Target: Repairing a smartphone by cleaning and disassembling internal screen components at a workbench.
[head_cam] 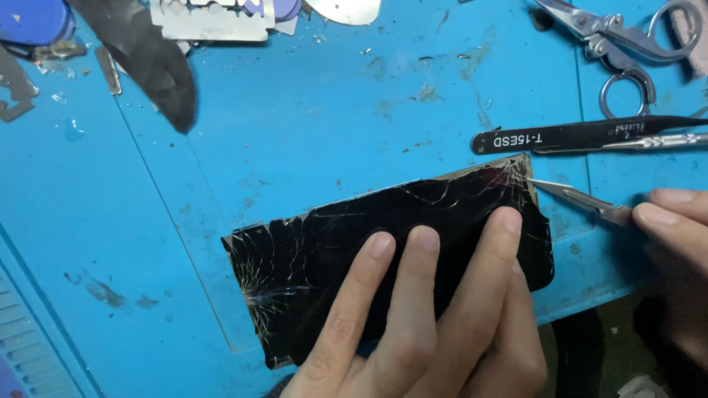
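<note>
Left hand [420, 324]: fingers flat, pressing cracked phone [383, 250].
Right hand [675, 221]: pinching blade tool [579, 197] at phone's corner.
Phone axis: lower-left to upper-right on worktop [310, 125].

Blue work mat [310, 110], scuffed and stained, fills the view. Scissors [627, 44] at its upper right corner, black tweezers [582, 135] just below them. Dark floor beyond mat's lower right edge.

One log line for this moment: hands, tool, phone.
left hand: fingers flat on cracked phone | right hand: holds thin metal blade, tip at phone's top corner | surface: blue mat
</note>
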